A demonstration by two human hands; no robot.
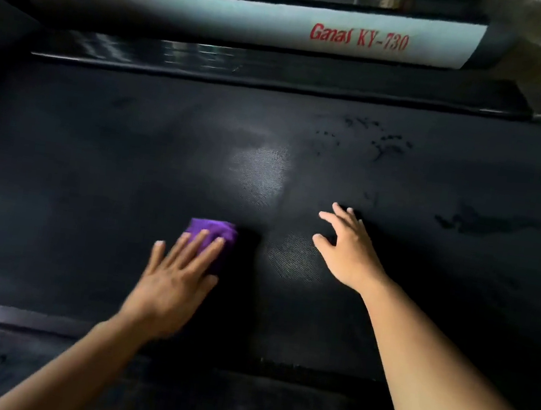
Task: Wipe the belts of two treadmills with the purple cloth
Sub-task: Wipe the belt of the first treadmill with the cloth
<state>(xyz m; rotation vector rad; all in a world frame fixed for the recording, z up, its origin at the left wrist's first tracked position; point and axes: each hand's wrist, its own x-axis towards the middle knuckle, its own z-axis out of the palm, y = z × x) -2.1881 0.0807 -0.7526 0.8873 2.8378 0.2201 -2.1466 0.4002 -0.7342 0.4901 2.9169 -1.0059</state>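
Well, the main risk is missed ground. The cloth (215,232) is a small folded wad of soft purple pile, lying on the belt (95,164) at about 7 o'clock from the pale glare patch (259,172). The left hand (179,282) presses it flat, with the fingers (195,243) straight and spread over its near half, not curled round it. With only a flat hand on it, the wad could slide out from under or unroll if a stroke catches.

The belt is matt black rubber with a fine diamond grain that shows only where light hits it. That grain likely grips fabric and drags it.

The right hand (346,249) lies at 3 o'clock from the cloth, its fingers loose, spread and holding nothing, with the tips at or just above the belt. I cannot tell whether it bears weight. If it leans, the belt could creep on its rollers and throw the stroke off.

Dark wet blotches (480,222) sit at 2 o'clock from the right hand, and a spray of droplets (381,140) at 12 o'clock. Both are well apart from the cloth and could be skipped in this dim light.

At the belt's 12 o'clock edge runs a glossy black rail (280,68), and beyond it a pale rounded cover (218,17) lettered in red.
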